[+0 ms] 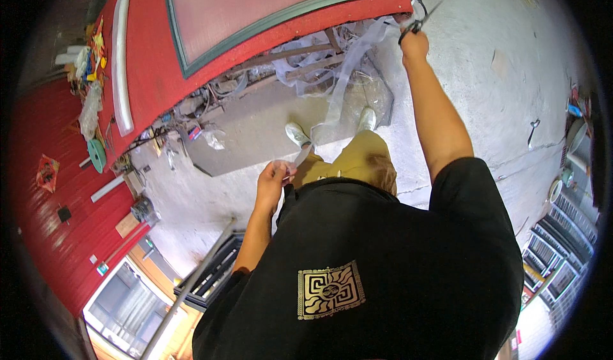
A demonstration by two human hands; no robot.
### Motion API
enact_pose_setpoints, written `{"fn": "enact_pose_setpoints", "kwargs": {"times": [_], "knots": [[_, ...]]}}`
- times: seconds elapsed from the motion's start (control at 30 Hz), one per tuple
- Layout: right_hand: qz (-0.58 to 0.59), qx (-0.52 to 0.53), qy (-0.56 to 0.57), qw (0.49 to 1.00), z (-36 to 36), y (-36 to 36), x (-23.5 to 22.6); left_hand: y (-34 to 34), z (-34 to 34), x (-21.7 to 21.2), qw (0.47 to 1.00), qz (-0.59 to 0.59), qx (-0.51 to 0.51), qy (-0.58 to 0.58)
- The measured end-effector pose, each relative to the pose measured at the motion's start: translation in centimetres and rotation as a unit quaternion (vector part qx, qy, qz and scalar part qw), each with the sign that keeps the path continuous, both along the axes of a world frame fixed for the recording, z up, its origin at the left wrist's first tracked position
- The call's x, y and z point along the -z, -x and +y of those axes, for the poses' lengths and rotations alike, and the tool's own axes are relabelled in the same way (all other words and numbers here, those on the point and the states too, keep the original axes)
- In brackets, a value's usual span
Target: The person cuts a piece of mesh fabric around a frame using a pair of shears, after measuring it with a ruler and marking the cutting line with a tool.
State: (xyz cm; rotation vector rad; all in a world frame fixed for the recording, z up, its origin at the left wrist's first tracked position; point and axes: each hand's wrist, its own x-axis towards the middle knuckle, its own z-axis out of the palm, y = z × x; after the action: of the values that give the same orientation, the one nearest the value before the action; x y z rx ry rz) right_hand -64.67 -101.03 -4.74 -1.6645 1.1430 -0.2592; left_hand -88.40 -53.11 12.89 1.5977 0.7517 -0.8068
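Note:
My right hand (415, 45) is stretched far forward beside the red table's right corner. Its fingers are closed on a pair of scissors (418, 25), dark at the handles, with blades pointing up and right. Close to my body, my left hand (273, 180) pinches a translucent white strip (335, 104). This thin strip hangs down past my shoes and runs up to the table corner near my right hand. Whether my right fingers also hold its far end cannot be made out. More loose strip (306, 72) lies tangled under the table's edge.
A framed panel (281, 50) with a grey-green border rests on the red table (150, 60). Beneath it are cables, scraps and a flat grey board (255, 133) on the floor. Dark metal frames (211, 267) stand at my left; stacked frames (555, 245) stand at right.

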Motion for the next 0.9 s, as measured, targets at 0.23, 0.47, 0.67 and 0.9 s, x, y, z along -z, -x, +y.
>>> {"fn": "enact_pose_setpoints", "kwargs": {"times": [0.23,0.47,0.67,0.9], "knots": [[0.121,-0.253,-0.118,0.953,8.9,23.2,4.1,-0.5,-4.3,5.1,0.991,0.113,-0.057,0.047],[0.057,-0.588,-0.264,0.763,24.3,31.6,-8.6,4.9,1.4,20.5,0.74,0.324,-0.181,0.561],[0.228,-0.309,-0.552,0.74,28.5,28.3,-19.7,2.5,-0.5,9.0,0.802,0.297,-0.116,0.505],[0.129,-0.614,-0.315,0.712,29.7,31.4,-20.5,6.3,1.3,15.3,0.749,0.338,0.064,0.566]]}}
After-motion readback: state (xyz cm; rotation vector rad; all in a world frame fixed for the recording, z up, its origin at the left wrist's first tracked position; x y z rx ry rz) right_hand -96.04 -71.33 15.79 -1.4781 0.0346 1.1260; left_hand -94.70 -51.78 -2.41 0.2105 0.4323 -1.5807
